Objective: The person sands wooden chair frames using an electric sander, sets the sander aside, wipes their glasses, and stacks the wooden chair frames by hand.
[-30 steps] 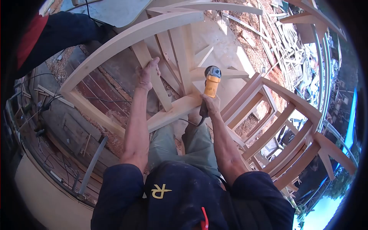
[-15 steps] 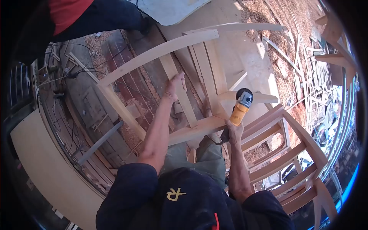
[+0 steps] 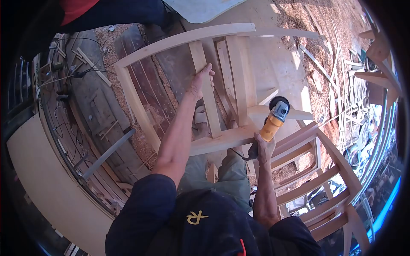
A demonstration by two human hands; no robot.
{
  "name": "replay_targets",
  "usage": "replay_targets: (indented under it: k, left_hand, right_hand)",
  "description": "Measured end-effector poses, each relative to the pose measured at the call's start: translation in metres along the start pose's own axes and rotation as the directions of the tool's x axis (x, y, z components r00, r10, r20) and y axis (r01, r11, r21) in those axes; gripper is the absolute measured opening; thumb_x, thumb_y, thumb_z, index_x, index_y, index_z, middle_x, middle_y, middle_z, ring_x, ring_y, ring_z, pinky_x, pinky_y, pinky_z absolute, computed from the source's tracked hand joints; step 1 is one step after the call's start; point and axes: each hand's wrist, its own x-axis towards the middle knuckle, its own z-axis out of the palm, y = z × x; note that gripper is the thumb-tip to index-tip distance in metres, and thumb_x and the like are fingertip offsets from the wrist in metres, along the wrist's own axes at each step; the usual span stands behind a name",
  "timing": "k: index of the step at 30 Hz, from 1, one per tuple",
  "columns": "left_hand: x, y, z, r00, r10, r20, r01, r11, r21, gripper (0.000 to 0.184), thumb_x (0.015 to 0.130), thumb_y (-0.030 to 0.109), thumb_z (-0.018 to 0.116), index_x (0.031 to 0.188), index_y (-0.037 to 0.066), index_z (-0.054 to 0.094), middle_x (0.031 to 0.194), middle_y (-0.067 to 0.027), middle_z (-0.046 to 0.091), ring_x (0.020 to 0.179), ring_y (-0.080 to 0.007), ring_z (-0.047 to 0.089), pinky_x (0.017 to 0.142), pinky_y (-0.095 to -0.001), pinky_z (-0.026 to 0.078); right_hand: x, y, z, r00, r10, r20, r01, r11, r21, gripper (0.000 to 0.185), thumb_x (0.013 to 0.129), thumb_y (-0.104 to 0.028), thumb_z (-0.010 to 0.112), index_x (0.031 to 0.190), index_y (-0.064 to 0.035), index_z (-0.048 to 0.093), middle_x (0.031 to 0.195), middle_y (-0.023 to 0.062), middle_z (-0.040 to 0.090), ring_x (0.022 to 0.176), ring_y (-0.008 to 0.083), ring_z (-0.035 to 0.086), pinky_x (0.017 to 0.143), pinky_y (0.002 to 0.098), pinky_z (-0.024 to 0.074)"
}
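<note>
My left hand is closed around the middle slat of a pale wooden chair frame. The frame lies in front of my legs, with a curved rail at its far side and a thick straight rail nearest me. In my right hand is a yellow angle grinder, gripped by its rear body. Its head points up and away from me, and the dark round disc sits just above a short wooden arm of the frame. I cannot tell whether the disc is spinning.
Another slatted wooden frame stands at my right. Sawdust and offcuts cover the ground on that side. Planks, cables and a pale curved board are on the left. A person in dark trousers stands at the upper left.
The chair frame, my left hand on its slat and the grinder all appear slightly farther right in view. The view itself has shifted a little. Both grips are the same.
</note>
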Motion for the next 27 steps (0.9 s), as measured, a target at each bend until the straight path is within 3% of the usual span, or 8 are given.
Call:
replay_targets:
  k: [9,12,15,18,21,22,25,27]
  left_hand:
    - [0.019,-0.014,-0.060,0.994,-0.069,-0.080,0.059,0.991,-0.123,0.050,0.090,0.059,0.074,0.095,0.011,0.064,0.070,0.0023,0.054,0.061,-0.0161,0.056,0.059,-0.0408,0.051]
    - [0.021,-0.017,-0.064,0.999,-0.047,-0.009,0.045,0.990,-0.132,0.049,0.089,0.056,0.077,0.102,0.010,0.065,0.078,0.0003,0.058,0.066,-0.0174,0.060,0.061,-0.0421,0.054]
    - [0.011,-0.024,-0.061,0.992,-0.005,-0.130,-0.014,0.990,-0.144,0.052,0.087,0.049,0.081,0.116,0.009,0.065,0.097,-0.0059,0.067,0.081,-0.0216,0.068,0.071,-0.0447,0.059]
    - [0.008,-0.038,-0.058,0.958,0.186,-0.220,-0.218,0.968,-0.129,0.053,0.086,0.039,0.085,0.121,0.004,0.065,0.114,-0.0129,0.072,0.094,-0.0267,0.074,0.076,-0.0438,0.062]
    - [-0.014,-0.044,-0.049,0.948,0.193,-0.254,-0.227,0.968,-0.111,0.053,0.088,0.034,0.084,0.125,0.002,0.064,0.121,-0.0147,0.072,0.105,-0.0288,0.073,0.082,-0.0434,0.062]
    - [-0.027,-0.045,-0.044,0.946,0.190,-0.261,-0.211,0.976,-0.058,0.053,0.088,0.032,0.083,0.126,0.001,0.064,0.114,-0.0117,0.074,0.104,-0.0249,0.072,0.084,-0.0410,0.060]
    - [-0.056,-0.071,-0.059,0.988,0.073,-0.136,-0.066,0.996,0.054,0.057,0.086,0.034,0.084,0.128,0.001,0.063,0.120,-0.0155,0.070,0.112,-0.0263,0.071,0.089,-0.0397,0.060]
    - [-0.076,-0.095,-0.070,0.991,-0.061,-0.120,0.091,0.960,0.263,0.056,0.085,0.035,0.085,0.125,0.000,0.065,0.117,-0.0142,0.071,0.111,-0.0225,0.071,0.089,-0.0374,0.060]
  right_hand:
    - [0.006,-0.011,0.017,0.998,0.023,-0.053,-0.020,0.997,0.073,0.039,0.086,-0.024,0.081,0.110,0.0004,0.065,0.093,0.0034,0.067,0.084,0.0126,0.063,0.076,0.0291,0.0513]
    - [0.009,-0.015,0.014,1.000,0.000,-0.014,0.001,0.999,0.049,0.037,0.086,-0.024,0.081,0.108,0.0006,0.066,0.093,0.0038,0.067,0.084,0.0123,0.063,0.076,0.0286,0.0512]
    - [0.010,-0.009,0.009,0.999,0.034,0.041,-0.036,0.998,0.050,0.035,0.087,-0.022,0.081,0.108,0.0012,0.066,0.092,0.0044,0.067,0.082,0.0124,0.063,0.076,0.0279,0.0511]
    - [0.010,-0.007,0.004,0.995,0.072,0.068,-0.079,0.991,0.104,0.035,0.087,-0.021,0.080,0.109,0.0013,0.066,0.091,0.0044,0.066,0.081,0.0126,0.063,0.075,0.0279,0.0516]
    - [0.010,-0.011,0.007,0.991,0.096,0.091,-0.111,0.978,0.177,0.032,0.088,-0.019,0.078,0.109,0.0012,0.065,0.090,0.0048,0.065,0.080,0.0139,0.064,0.074,0.0291,0.0530]
    - [0.009,-0.012,0.010,0.990,0.103,0.093,-0.121,0.970,0.211,0.031,0.090,-0.019,0.077,0.110,0.0011,0.065,0.090,0.0052,0.065,0.080,0.0148,0.064,0.073,0.0299,0.0530]
    - [0.007,-0.008,-0.001,0.981,0.167,0.104,-0.181,0.973,0.146,0.030,0.092,-0.017,0.075,0.114,0.0023,0.065,0.095,0.0068,0.065,0.083,0.0163,0.066,0.075,0.0322,0.0550]
    - [0.018,0.009,-0.001,0.987,0.155,0.049,-0.162,0.954,0.252,0.031,0.087,-0.015,0.079,0.108,0.0027,0.065,0.090,0.0075,0.067,0.075,0.0167,0.067,0.071,0.0313,0.0579]
